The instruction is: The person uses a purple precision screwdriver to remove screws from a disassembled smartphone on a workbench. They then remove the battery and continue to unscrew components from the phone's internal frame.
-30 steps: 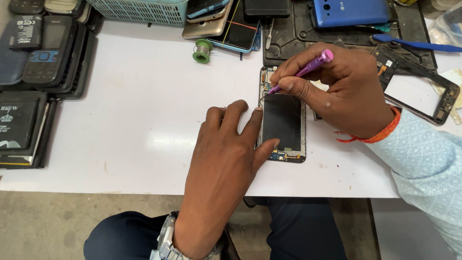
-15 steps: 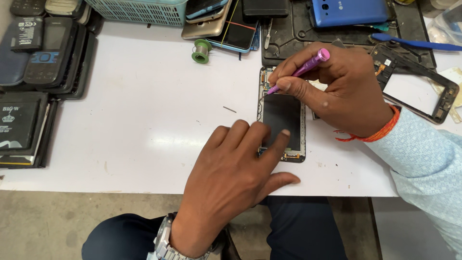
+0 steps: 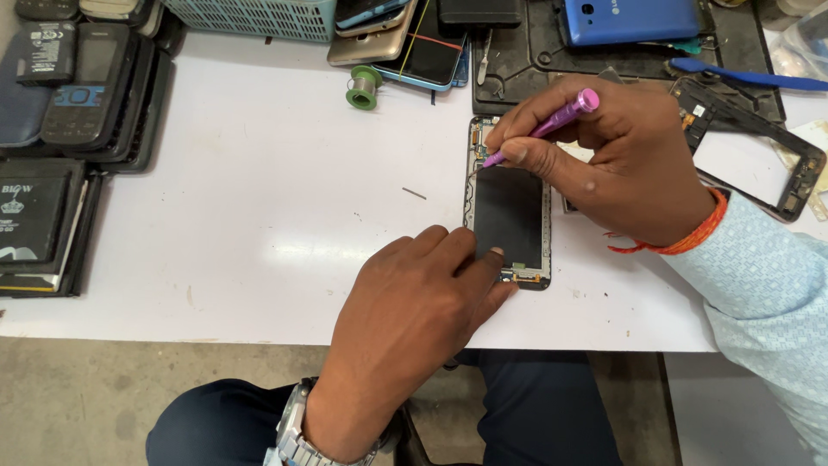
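Bare white tabletop is lying open leftward; stacked black phones and a green solder spool are crowding its edges.

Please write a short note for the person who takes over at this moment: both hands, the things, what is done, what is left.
Left hand: fingertips press the opened phone at its lower left corner, holding it on the white table.
Right hand: grip on the purple screwdriver, tip at the phone's upper left edge.
Done: back cover off; a black phone frame lies at right.
Left: the work at the upper edge.
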### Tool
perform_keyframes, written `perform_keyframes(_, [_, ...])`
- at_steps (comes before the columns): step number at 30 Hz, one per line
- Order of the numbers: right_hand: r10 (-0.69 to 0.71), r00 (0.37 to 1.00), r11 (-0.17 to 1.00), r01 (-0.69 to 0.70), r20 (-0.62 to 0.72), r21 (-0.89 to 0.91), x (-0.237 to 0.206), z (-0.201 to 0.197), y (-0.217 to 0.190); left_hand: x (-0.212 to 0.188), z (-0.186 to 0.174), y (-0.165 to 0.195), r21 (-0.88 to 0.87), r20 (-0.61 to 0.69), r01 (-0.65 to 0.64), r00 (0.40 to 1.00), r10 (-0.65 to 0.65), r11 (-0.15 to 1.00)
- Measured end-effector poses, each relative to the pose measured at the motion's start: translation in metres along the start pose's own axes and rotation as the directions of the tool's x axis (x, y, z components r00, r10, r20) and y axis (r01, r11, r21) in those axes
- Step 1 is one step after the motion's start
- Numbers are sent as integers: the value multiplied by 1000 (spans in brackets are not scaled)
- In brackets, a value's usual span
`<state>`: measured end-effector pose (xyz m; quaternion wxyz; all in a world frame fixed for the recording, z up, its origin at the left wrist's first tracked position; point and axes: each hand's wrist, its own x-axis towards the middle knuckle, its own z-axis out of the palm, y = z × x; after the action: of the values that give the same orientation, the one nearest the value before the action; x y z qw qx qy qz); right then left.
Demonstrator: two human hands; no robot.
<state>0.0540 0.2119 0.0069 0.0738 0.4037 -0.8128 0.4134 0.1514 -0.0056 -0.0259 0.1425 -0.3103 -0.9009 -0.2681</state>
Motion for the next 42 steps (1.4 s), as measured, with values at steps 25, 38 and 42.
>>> perform_keyframes(25, [-3,999,998,6,-44,59,-4,3,4,0,3,-1,-17,26,28,999,-28,999])
perform_keyframes(38, [-9,1000,998,11,-29,62,-3,5,3,0,2,-2,-25,41,37,999,-36,999])
perform_keyframes(42, [-10,1000,999,11,-21,42,-3,4,1,0,3,-1,-41,19,45,999,-45,998])
